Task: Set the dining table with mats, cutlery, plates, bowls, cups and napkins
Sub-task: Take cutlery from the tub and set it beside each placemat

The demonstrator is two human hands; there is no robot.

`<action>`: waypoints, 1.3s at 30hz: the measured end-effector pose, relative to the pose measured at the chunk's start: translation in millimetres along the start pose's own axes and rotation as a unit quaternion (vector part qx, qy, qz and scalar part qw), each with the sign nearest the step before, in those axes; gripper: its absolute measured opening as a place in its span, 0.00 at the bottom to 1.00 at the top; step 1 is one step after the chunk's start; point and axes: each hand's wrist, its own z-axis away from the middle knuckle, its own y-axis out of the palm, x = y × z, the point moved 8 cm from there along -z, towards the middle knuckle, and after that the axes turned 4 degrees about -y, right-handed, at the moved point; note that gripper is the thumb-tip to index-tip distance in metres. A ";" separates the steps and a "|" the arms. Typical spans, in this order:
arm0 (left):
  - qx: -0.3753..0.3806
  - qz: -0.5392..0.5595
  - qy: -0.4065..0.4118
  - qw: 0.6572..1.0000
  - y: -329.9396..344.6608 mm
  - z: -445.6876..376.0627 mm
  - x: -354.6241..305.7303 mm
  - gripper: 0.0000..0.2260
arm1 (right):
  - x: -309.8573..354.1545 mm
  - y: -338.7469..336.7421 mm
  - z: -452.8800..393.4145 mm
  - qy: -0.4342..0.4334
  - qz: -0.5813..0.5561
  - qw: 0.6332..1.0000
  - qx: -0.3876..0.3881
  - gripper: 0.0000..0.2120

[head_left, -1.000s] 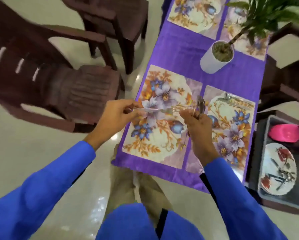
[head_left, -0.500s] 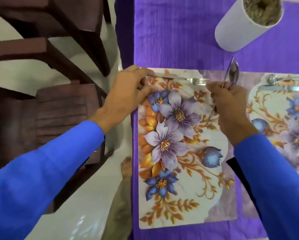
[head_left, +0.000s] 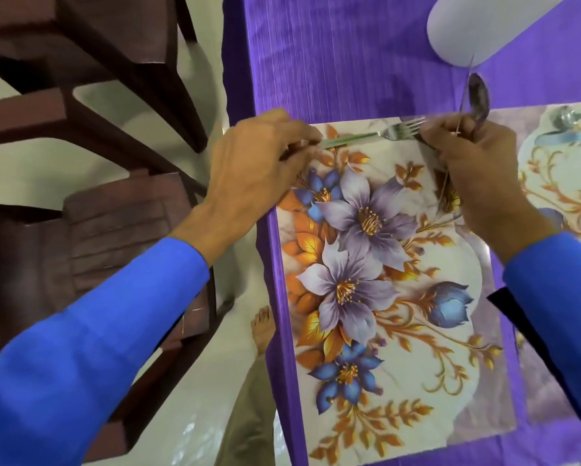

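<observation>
A floral place mat [head_left: 393, 290] lies on the purple tablecloth [head_left: 332, 62]. Along its far edge a steel fork [head_left: 376, 134] lies crosswise, tines to the right. My left hand [head_left: 258, 156] pinches the fork's handle end at the mat's far left corner. My right hand [head_left: 474, 159] is at the mat's far right corner, closed on a spoon [head_left: 479, 95] and a thin knife that stick up out of the fist; its fingertips are beside the fork's tines. A second mat [head_left: 564, 183] at the right has cutlery [head_left: 575, 129] lying on it.
A white plant pot [head_left: 480, 31] stands on the cloth just beyond my right hand. Dark brown chairs [head_left: 114, 210] stand to the left of the table on the pale floor. My bare foot [head_left: 263, 327] shows by the table edge.
The fork has come down from mid-air over the mat onto its far edge. My view has moved closer and lower over the table; both hands have stayed on the cutlery.
</observation>
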 end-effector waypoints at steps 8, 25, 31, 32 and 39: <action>-0.039 0.062 -0.077 0.994 -2.7 -0.9 13.8 0.11 | 3.2 3.9 2.3 -0.007 0.041 0.999 0.012 0.09; 0.210 0.340 -0.290 0.869 37.9 182.0 -109.8 0.13 | -17.2 -30.5 187.6 0.195 -0.292 0.936 0.012 0.14; 0.231 0.461 -0.370 0.773 64.1 241.9 -139.6 0.12 | -57.2 -44.7 263.9 0.255 -0.311 0.915 -0.022 0.17; 0.221 0.463 -0.375 0.772 61.0 246.3 -141.5 0.10 | -60.5 -50.4 272.4 0.252 -0.311 0.916 -0.017 0.17; 0.273 0.347 -0.349 0.827 51.7 269.5 -133.9 0.08 | -101.3 -108.6 303.7 0.230 -0.260 0.932 -0.103 0.04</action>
